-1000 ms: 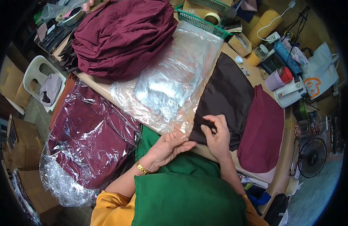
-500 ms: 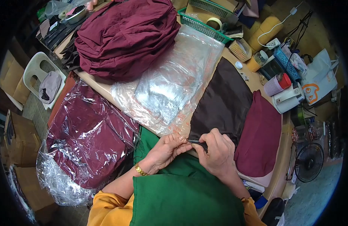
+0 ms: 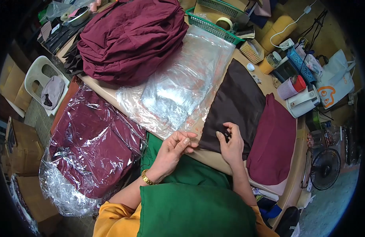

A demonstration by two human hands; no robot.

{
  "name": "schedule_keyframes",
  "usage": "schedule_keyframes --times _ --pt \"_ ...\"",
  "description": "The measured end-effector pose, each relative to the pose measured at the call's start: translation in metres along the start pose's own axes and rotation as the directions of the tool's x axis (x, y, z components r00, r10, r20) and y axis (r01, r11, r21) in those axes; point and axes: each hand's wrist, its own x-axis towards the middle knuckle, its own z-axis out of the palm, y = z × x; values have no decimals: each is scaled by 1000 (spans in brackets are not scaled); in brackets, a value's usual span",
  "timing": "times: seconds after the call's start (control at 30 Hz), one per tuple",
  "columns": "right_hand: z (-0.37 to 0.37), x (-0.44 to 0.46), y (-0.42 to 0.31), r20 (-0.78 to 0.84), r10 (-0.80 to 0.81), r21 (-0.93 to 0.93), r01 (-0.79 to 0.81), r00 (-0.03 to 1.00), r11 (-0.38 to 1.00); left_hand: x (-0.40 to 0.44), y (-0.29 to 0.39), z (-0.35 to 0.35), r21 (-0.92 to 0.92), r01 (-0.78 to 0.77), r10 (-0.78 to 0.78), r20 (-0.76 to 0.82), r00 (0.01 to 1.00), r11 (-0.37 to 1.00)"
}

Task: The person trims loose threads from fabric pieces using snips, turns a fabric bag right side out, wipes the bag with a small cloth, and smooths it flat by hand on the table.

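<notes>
My left hand (image 3: 172,152), with a gold watch at the wrist, is over the table's front edge, its thumb and fingers pressed together; anything between them is too small to tell. To its right, my right hand (image 3: 232,148) is curled above the dark brown cloth (image 3: 235,102), thumb and forefinger apart, with something small and dark partly hidden among the fingers. Green cloth (image 3: 194,205) covers my lap and reaches up to the table edge. Beyond my left hand lie clear plastic bags (image 3: 178,87). A folded maroon cloth (image 3: 271,142) sits right of the brown one.
A large maroon bundle (image 3: 131,39) stands at the back left. Plastic-wrapped maroon cloth (image 3: 95,146) is at the left, near a white chair (image 3: 36,75). Behind are a green basket (image 3: 214,25) and tape. Cups, a white kettle (image 3: 303,102) and a fan (image 3: 325,169) are at right.
My right hand came to my left fingertips with a thin dark tool, then drew back up and right over the brown cloth. My left hand has risen slightly.
</notes>
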Motion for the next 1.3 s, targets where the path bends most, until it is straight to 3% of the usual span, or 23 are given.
schedule_keyframes --times 0.1,0.27,0.37,0.47,1.03,1.3 --pt "-4 -1 -3 25 -17 25 17 1000 1000 1 -1 0 -156 42 -46 -24 999 987" --pt "-25 -2 -34 114 -18 6 17 993 1000 -1 -5 -3 -34 27 -29 -42 999 999" --pt "-32 -4 -55 107 -332 -45 338 937 940 -2 -7 -4 -1 14 -14 -33 999 1000" --pt "-33 -5 -70 128 -390 -112 404 912 908 -2 -5 -1 32 -3 3 -19 1000 999" --pt "-38 -3 -96 193 -355 -161 386 915 908 -4 -5 -2 78 -15 15 -1 1000 997" --pt "-22 -1 -83 147 -353 -73 366 924 928 -6 1 1 76 -44 44 -7 999 996"
